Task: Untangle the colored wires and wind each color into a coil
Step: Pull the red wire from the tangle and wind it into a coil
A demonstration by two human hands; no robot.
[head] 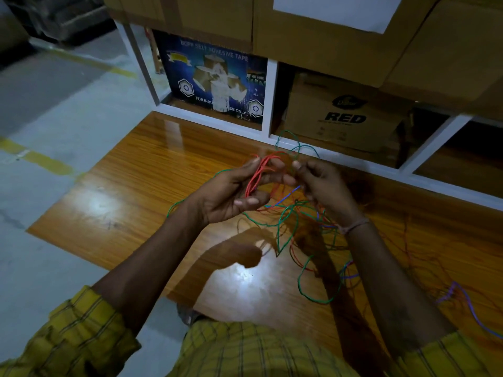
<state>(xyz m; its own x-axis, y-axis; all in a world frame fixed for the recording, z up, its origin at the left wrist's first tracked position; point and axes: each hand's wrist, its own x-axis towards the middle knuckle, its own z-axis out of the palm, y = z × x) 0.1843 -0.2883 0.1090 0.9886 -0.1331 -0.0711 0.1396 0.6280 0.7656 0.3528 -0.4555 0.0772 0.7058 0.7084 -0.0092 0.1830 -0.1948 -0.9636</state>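
1. Left hand (231, 190): fingers curled, thumb pressed in, gripping a bundle of red wire loops (255, 175) standing upright across the palm.
2. Right hand (322, 186): fingers bent, pinching strands near the red loops; exact strand held not discernible.
3. Both forearms raised above the wooden tabletop (141, 186), hands nearly touching, palms turned toward each other.
4. Tangle of green wire (283, 232), red and blue strands hanging below the hands and spread on the wood; purple wire (462, 300) lying apart at far right.
5. Shelf frame (268, 96) along far table edge, cardboard box (343, 115) behind; bare tabletop to the left.
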